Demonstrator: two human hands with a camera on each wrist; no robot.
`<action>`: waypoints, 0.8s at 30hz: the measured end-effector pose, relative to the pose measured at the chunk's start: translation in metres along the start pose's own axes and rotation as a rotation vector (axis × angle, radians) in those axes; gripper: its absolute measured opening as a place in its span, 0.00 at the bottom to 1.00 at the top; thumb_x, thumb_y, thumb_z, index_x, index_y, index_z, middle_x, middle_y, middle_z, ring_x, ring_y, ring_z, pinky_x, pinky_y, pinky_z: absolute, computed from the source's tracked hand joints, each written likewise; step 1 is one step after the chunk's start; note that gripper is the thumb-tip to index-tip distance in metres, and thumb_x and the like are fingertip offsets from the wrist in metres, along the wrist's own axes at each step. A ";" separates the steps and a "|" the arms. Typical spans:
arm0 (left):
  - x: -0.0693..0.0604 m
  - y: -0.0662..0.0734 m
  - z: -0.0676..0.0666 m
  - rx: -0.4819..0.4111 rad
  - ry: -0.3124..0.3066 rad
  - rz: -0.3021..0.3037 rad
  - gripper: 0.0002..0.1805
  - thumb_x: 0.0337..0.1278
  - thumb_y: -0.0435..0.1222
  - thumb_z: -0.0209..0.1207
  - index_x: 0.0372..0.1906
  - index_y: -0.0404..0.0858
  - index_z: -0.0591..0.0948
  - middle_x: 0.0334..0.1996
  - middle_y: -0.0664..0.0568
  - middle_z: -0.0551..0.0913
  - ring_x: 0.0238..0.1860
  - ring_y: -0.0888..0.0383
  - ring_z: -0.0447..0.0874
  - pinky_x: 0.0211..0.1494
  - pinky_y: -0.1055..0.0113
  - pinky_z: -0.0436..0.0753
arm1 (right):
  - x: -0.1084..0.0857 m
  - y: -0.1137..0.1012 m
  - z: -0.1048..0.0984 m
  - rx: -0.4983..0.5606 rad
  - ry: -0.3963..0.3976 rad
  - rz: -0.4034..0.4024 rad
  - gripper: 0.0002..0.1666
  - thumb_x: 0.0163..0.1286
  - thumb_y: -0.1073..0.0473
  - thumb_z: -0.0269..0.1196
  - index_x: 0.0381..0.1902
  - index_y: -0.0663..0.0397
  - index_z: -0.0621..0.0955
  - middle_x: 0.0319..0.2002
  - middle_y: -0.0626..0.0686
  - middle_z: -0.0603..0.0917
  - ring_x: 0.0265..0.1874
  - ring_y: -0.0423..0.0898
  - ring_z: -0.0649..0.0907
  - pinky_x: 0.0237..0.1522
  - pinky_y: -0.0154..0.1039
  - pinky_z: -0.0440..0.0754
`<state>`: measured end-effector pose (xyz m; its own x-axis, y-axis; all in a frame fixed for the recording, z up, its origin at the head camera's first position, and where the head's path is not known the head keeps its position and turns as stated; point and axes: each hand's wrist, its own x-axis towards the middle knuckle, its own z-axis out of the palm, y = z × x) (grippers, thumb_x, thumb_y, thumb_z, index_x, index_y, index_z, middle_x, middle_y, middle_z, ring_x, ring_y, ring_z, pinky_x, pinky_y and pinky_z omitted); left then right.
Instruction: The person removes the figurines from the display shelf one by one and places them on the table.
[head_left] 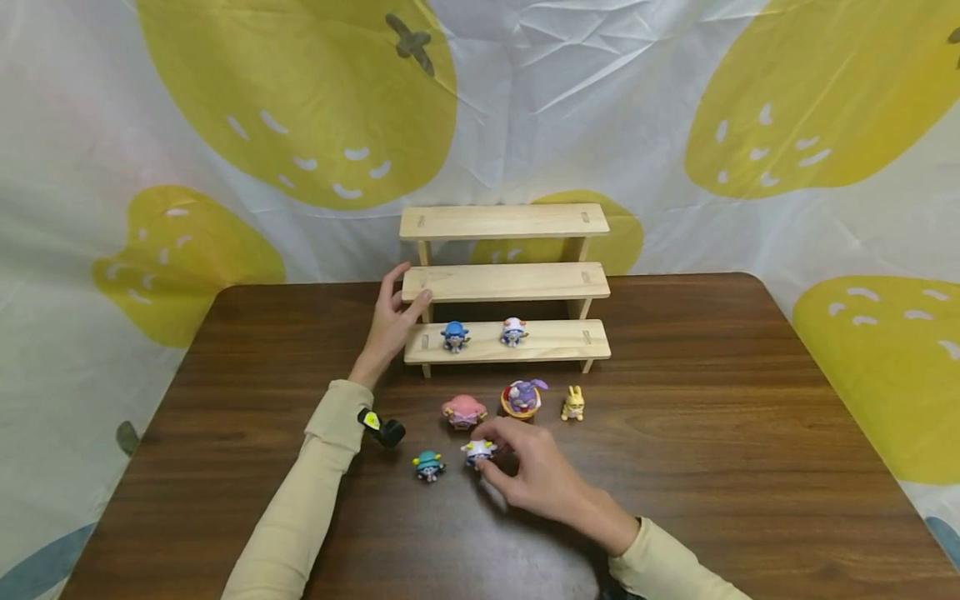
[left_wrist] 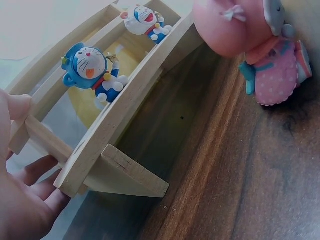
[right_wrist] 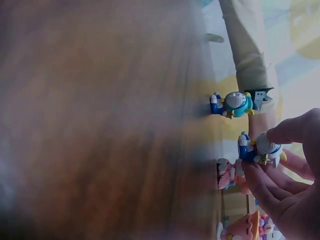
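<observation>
My left hand [head_left: 386, 329] grips the left end of the three-step wooden display stand [head_left: 510, 283], its thumb over the middle step. Between the thumb and fingers of my right hand [head_left: 543, 473] is a small figurine in a white horned cap [right_wrist: 265, 146], pinched low over the table. Just left of it sits a figurine in a teal horned cap [head_left: 428, 465]. A pink figurine [head_left: 464, 410] stands behind them. On the lowest step sit a blue-capped figurine [left_wrist: 92, 70] and a white-capped one with reddish horns [head_left: 513, 332].
A purple long-eared figurine in a basket [head_left: 522, 398] and a yellow rabbit figurine [head_left: 573, 403] stand in front of the stand's right half. The dark wooden table [head_left: 735, 417] extends to both sides. Behind the stand hangs a white cloth with yellow fruit prints [head_left: 300, 100].
</observation>
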<state>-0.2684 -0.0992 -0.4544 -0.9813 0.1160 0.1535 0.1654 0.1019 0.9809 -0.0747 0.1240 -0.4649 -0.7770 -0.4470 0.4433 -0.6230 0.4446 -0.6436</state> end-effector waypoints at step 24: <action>-0.002 0.004 0.001 -0.011 -0.001 0.002 0.36 0.74 0.37 0.56 0.80 0.43 0.56 0.56 0.29 0.79 0.56 0.35 0.79 0.55 0.50 0.78 | -0.003 0.005 0.001 0.021 -0.096 0.074 0.15 0.60 0.69 0.70 0.45 0.58 0.83 0.40 0.51 0.89 0.34 0.42 0.87 0.39 0.34 0.86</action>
<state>-0.2654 -0.0984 -0.4504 -0.9809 0.1168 0.1556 0.1665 0.0909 0.9818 -0.0756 0.1268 -0.4701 -0.8077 -0.4867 0.3328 -0.5615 0.4629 -0.6859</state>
